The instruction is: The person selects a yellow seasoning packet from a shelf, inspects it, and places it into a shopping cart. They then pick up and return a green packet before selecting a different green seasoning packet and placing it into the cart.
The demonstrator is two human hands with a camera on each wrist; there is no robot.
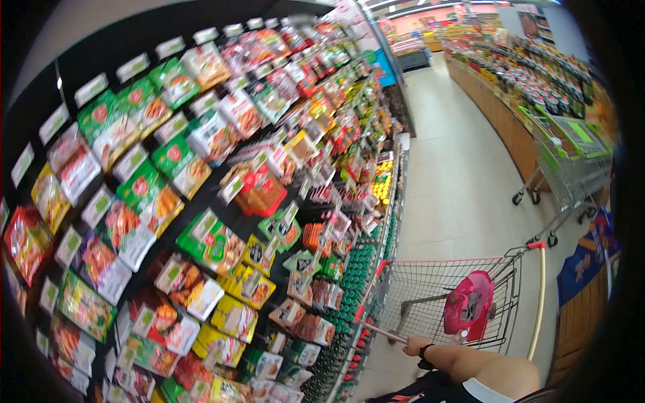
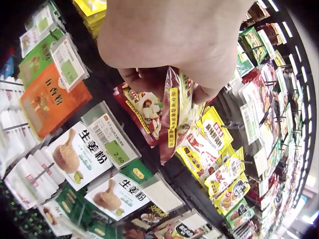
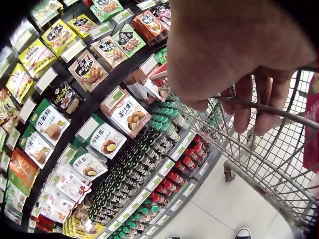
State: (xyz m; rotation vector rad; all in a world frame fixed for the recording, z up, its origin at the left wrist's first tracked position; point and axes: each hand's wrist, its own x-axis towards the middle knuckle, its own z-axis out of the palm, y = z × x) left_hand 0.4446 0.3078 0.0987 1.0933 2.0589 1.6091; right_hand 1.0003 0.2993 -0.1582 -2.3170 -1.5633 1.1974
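In the left wrist view my left hand (image 2: 174,40) pinches a glossy red-and-clear seasoning packet (image 2: 174,117) with a yellow printed strip. A similar red packet (image 2: 144,107) with pictured food lies right beside it, partly under my fingers. The left hand is out of the head view. My right hand (image 1: 415,345), below a black wristband, grips a metal bar of a shopping cart (image 1: 430,272). In the right wrist view its fingers (image 3: 244,102) curl over that bar. A pink-red bag-like item (image 1: 468,302) lies inside the cart.
A tall shelf wall (image 1: 222,181) of hanging seasoning packets fills the left side. Rows of green-capped bottles (image 1: 356,282) line its lower edge. A tiled aisle (image 1: 440,161) runs ahead. Another shopping cart (image 1: 568,151) stands at the right beside a wooden display (image 1: 494,101) of bottles.
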